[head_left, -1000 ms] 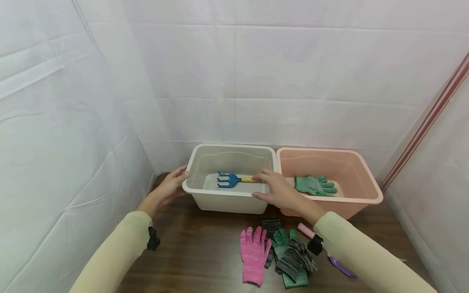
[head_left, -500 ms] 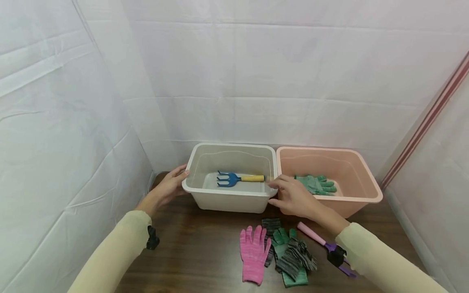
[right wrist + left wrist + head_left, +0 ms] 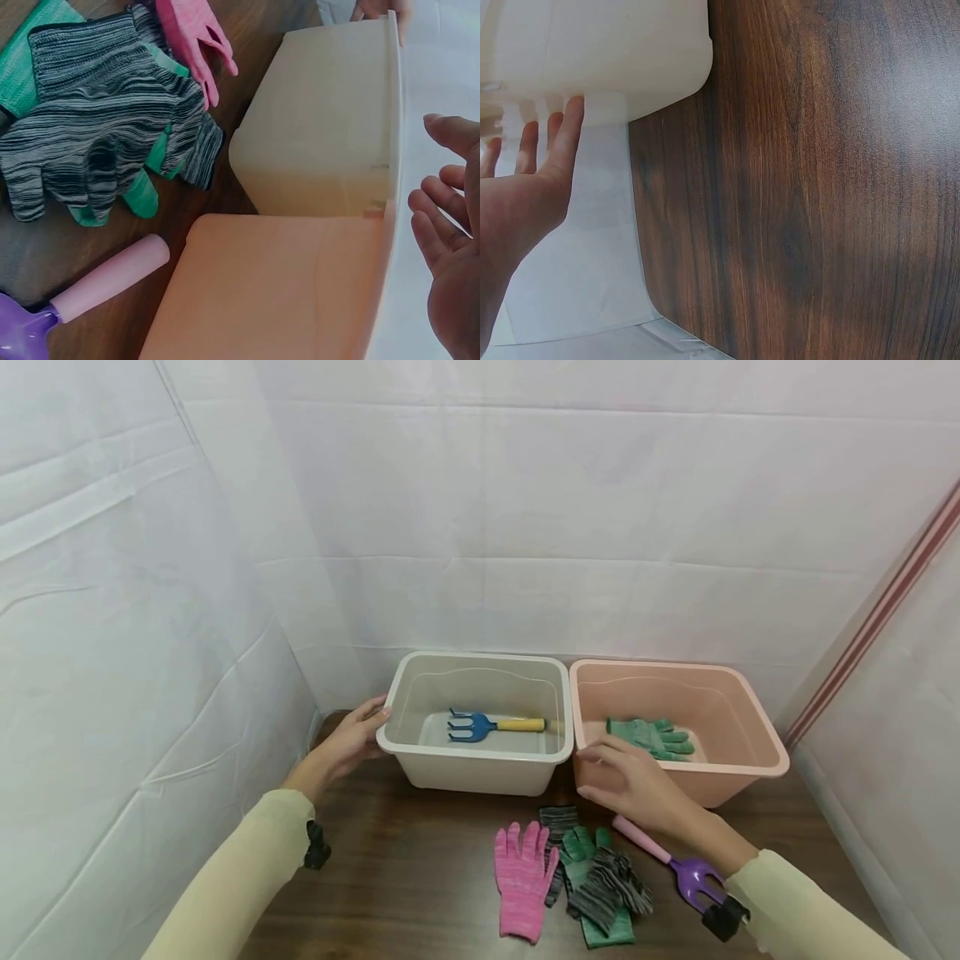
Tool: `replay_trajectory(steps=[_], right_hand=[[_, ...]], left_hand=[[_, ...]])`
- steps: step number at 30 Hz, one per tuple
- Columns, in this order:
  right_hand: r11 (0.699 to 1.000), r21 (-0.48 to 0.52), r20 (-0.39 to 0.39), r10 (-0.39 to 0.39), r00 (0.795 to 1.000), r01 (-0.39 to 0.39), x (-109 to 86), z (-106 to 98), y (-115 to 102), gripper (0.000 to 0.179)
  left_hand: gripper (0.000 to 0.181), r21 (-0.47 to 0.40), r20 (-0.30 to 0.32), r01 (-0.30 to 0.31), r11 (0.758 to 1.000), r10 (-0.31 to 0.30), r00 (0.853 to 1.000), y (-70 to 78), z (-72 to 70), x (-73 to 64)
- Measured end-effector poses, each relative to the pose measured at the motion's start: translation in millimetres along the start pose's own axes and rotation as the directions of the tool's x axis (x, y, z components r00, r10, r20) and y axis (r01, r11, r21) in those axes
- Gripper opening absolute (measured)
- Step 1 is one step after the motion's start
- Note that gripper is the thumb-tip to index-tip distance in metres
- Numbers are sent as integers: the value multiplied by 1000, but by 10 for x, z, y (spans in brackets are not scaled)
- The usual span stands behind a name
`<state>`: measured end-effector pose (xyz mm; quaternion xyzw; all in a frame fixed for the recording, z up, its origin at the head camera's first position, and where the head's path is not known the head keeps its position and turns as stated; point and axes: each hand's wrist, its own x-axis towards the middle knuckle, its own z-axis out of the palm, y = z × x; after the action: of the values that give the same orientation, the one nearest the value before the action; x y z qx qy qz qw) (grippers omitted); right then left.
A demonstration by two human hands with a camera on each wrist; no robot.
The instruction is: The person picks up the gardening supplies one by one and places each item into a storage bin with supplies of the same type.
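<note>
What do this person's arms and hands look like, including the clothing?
The left sleeve and right sleeve are pale cream and look plain. A small black object sits near each sleeve's end. The left hand and right hand wear no gloves.

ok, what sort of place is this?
Likely a makeshift staging booth: white sheeting on three sides, a dark wood-grain table, and a grey tub and peach tub side by side.
</note>
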<state>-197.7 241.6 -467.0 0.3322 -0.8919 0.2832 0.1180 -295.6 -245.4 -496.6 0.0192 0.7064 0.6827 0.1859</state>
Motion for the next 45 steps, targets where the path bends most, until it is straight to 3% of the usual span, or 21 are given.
replay_trajectory(steps=[13,20,27,39,45], right_hand=[[991,53,-7,119,993,-119,-350,29,113,42],[991,57,-47,121,991,-119,-559,129,246,43],[978,47,-52,208,977,-205,-768,219,367,41],[974,62,-114,225,968,-220,-912,377,534,36],[956,50,-101,294,950,-291,-991,435,614,32]], left_hand=[[67,-14,4,5,1000,-5,1000,6,-6,-28],[67,-24,-1,9,1000,-9,1000,8,-9,-38],[68,-34,-8,21,999,-22,1000,-1,-12,-42],[68,-19,-8,17,1000,-17,1000,2,-9,-42],[68,-24,-16,20,1000,-21,1000,10,-2,-48]])
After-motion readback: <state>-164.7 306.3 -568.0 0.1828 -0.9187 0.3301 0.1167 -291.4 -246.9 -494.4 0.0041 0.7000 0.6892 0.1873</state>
